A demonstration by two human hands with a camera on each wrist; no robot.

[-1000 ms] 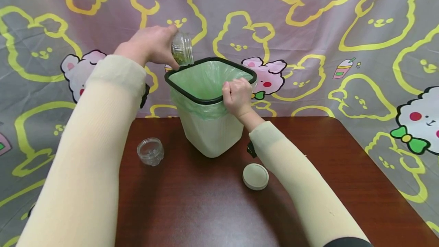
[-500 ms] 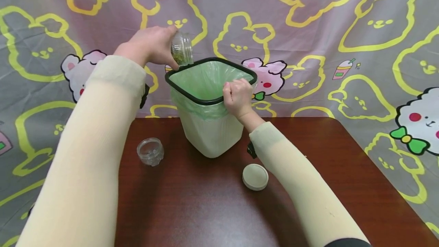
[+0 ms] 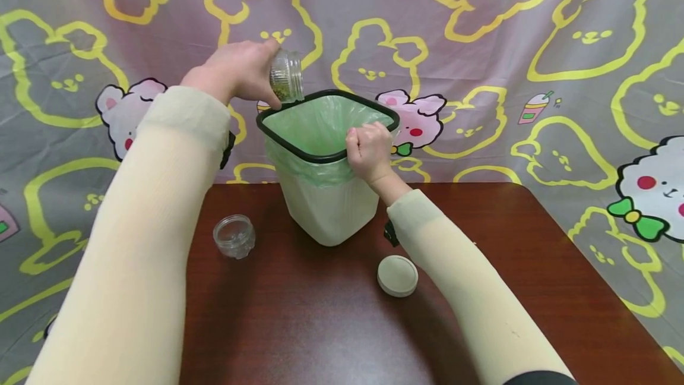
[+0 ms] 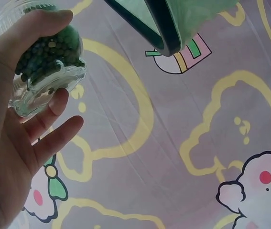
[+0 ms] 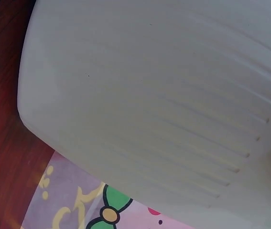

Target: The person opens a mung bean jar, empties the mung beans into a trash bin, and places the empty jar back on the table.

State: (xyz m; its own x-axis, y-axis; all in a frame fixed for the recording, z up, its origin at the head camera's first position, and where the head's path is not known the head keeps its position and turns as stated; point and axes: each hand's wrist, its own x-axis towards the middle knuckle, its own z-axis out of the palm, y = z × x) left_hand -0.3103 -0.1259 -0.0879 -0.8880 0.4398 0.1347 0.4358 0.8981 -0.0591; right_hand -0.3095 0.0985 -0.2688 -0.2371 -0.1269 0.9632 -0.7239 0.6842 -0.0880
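My left hand (image 3: 240, 73) grips a clear ribbed jar (image 3: 287, 76), tipped on its side with its uncapped mouth facing right. Small round green pieces (image 4: 49, 52) lie inside the jar in the left wrist view. Just below the jar's mouth is the left corner of a white trash bin (image 3: 331, 212) with a black rim ring (image 3: 299, 152) and a green liner bag (image 3: 320, 123). My right hand (image 3: 370, 150) grips the rim on its right side, fingers curled. In the right wrist view the ribbed bin wall (image 5: 140, 105) fills most of the frame and that hand is out of sight.
An open clear tub (image 3: 234, 236) stands left of the bin on the brown table (image 3: 315, 325). A round white lid (image 3: 398, 276) lies to the right, close to my right sleeve. A patterned curtain (image 3: 481, 64) hangs right behind the table.
My left hand and the jar have shifted very slightly to the right. The right hand, bin, tub and lid stay where they were.
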